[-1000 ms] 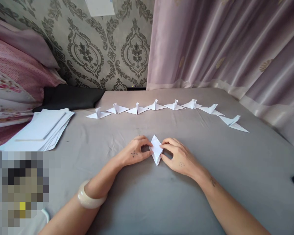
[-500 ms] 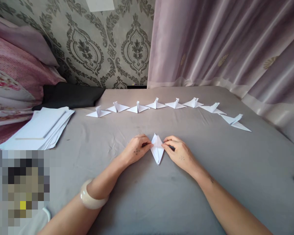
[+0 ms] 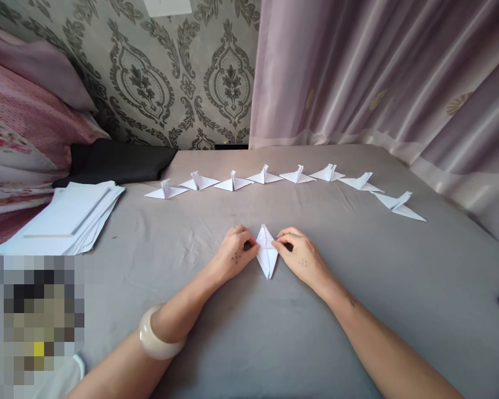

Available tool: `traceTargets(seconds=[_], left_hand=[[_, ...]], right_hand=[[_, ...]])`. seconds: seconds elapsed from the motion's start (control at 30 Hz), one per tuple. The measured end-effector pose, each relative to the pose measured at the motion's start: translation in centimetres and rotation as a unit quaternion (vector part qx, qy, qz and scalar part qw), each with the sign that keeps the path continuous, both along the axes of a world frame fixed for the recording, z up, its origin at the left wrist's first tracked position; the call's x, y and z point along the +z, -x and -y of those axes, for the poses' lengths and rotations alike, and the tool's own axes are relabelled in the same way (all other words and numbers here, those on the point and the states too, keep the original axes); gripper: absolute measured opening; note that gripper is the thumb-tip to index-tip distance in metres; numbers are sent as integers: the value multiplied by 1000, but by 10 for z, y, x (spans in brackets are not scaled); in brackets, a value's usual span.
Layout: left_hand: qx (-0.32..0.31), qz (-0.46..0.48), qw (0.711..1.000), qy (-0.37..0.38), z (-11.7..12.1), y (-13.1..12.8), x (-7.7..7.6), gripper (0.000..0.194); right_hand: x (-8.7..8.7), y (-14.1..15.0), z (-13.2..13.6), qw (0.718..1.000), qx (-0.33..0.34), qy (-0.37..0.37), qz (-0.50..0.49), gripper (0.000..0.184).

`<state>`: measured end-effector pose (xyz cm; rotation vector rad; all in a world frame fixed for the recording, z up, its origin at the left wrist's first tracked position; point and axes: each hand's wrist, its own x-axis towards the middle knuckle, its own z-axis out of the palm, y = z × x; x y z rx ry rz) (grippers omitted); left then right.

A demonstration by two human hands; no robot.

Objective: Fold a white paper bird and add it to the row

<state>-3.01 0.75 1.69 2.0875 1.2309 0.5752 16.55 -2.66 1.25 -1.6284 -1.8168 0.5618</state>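
Observation:
A white folded paper point(image 3: 267, 257), shaped like a narrow diamond with a crease down its middle, lies in front of me on the grey cloth. My left hand point(image 3: 238, 249) pinches its left corner between thumb and fingers. On the opposite side, my right hand point(image 3: 298, 250) has the right corner in a similar pinch. The diamond's upper and lower points are both uncovered. A pale bangle point(image 3: 160, 339) circles my left forearm.
Several folded paper cranes point(image 3: 265, 175) stand in a curved row farther back. White paper sheets point(image 3: 66, 213) are stacked at the left, near a black cloth point(image 3: 116, 160). A purple curtain point(image 3: 336, 72) hangs behind on the right.
Both hands keep their pinch on the folded paper's side corners. The fingers have shifted only slightly, and the paper looks a little flatter around its top point.

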Motion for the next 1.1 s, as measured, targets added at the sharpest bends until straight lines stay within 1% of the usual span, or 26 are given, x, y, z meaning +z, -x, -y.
traceTargets(seconds=[0.17, 0.23, 0.3, 0.4, 0.43, 0.5, 0.53, 0.6, 0.7, 0.8, 0.93, 1.03, 1.1], left_hand=[[14, -19, 1000, -15, 0, -2, -1, 11], [14, -29, 999, -36, 1, -2, -3, 7], [-3, -38, 997, -71, 5, -3, -5, 4], [-61, -89, 986, -127, 13, -6, -3, 23], [-78, -122, 980, -139, 16, -7, -1, 28], [-104, -189, 964, -154, 19, -8, 4, 33], [-112, -212, 958, -158, 20, -7, 6, 34], [-124, -229, 953, -157, 18, -4, 11, 36], [-137, -214, 957, -139, 12, 4, 14, 39], [-129, -154, 973, -117, 5, 12, 13, 41], [-64, -36, 996, -59, -1, 15, 9, 36], [-24, -17, 999, -15, -2, 13, 11, 34], [-24, -13, 1000, -8, -2, 11, 12, 31]], right_hand=[[-5, 1, 0, 1000, 2, -14, 24, 19], [-7, 1, 0, 999, 3, -18, 35, 19], [-7, 2, 0, 999, 1, -20, 43, 16], [-3, 2, 2, 997, 19, -31, 63, 6], [-2, 2, 4, 995, 35, -38, 80, 7], [2, 0, 7, 987, 78, -50, 128, 18], [3, -2, 9, 982, 96, -53, 154, 25], [7, -7, 13, 973, 118, -53, 191, 34], [11, -16, 17, 969, 129, -43, 208, 38], [13, -21, 17, 971, 131, -29, 198, 37], [13, -21, 15, 977, 124, -37, 167, 34], [14, -18, 15, 980, 120, -41, 155, 33], [14, -16, 16, 982, 112, -35, 148, 35]])
